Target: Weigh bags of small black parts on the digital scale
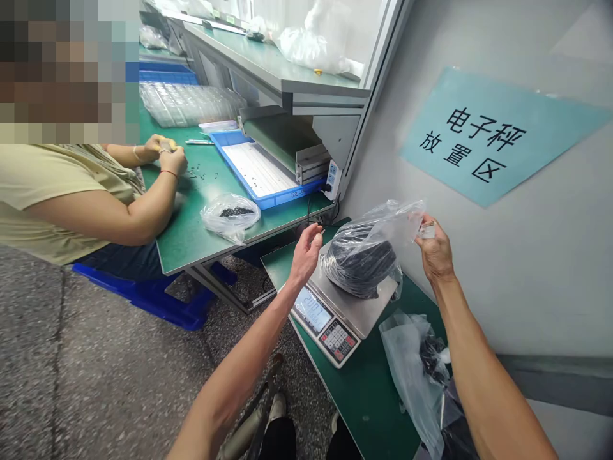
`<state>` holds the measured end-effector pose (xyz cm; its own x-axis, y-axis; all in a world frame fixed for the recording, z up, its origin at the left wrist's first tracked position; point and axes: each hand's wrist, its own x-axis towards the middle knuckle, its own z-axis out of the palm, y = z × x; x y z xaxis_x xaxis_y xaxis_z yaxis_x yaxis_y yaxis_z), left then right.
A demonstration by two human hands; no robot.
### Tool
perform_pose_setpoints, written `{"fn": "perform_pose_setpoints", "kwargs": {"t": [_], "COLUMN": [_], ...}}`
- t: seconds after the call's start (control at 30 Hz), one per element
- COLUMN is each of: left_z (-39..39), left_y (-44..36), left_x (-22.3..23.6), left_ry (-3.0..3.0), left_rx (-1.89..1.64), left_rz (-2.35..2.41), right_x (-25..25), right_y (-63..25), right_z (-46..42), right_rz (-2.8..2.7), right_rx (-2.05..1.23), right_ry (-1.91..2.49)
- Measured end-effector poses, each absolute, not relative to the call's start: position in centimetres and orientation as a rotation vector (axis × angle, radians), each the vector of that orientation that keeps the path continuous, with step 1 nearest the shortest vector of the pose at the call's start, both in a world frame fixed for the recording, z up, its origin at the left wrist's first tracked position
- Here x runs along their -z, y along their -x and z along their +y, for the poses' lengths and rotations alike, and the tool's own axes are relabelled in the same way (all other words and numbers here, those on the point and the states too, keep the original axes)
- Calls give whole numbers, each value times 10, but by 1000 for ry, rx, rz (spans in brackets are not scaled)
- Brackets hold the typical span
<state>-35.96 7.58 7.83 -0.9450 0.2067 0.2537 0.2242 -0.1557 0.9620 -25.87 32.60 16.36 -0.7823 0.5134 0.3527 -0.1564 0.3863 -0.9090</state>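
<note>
So, view: head camera, looking down at both hands.

Left hand (pixel 305 254): open, fingers loosely spread, holding nothing, just beside the bag.
Right hand (pixel 435 252): fingers pinched on the bag's upper corner, with a small white tag (pixel 426 230) in the same grip, writing unreadable.
Load: clear plastic bag (pixel 359 255) of black contents, possibly coiled, exact kind hard to tell; bulk on the platter, mouth lifted.
Hand contact: right hand only; left hand off the load.
Scale: stainless-steel digital bench scale (pixel 354 306), lit display, digits too blurred to trust; red-and-black keypad (pixel 338 340).
Under scale: dark green bench (pixel 368 409).
Beside scale: translucent plastic bag (pixel 412 377) with black contents.
Wall sign: pale blue paper sign (pixel 498 137), "电子秤放置区", i.e. electronic scale placement area.
Co-worker: seated person in a pale yellow top (pixel 57 198), both hands (pixel 165 153) around a small yellowish item.
Co-worker's bench: blue tray (pixel 258 169), small clear bag of black parts (pixel 230 217).
</note>
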Motion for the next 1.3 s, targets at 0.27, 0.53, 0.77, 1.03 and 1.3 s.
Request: {"fn": "perform_pose_setpoints", "kwargs": {"t": [0.27,0.53,0.77,1.03,1.3], "left_z": [86,76,80,86,91], "left_y": [376,375,377,372,372], "left_x": [-98,-89,-98,-108,-118], "left_ry": [662,712,718,706,722], "left_rx": [2286,2282,2315,2397,2367], "left_rz": [-1975,-2051,-2000,-2008,-2084], "right_x": [-146,-146,-138,-125,-118], "right_y": [254,233,194,178,185], "right_z": [334,341,324,323,307], "right_rz": [-2015,-1967,-1957,-2030,-2308], "right_rx": [-1537,-1590,-1593,-1581,-1387], "right_ry": [335,368,372,386,455]}}
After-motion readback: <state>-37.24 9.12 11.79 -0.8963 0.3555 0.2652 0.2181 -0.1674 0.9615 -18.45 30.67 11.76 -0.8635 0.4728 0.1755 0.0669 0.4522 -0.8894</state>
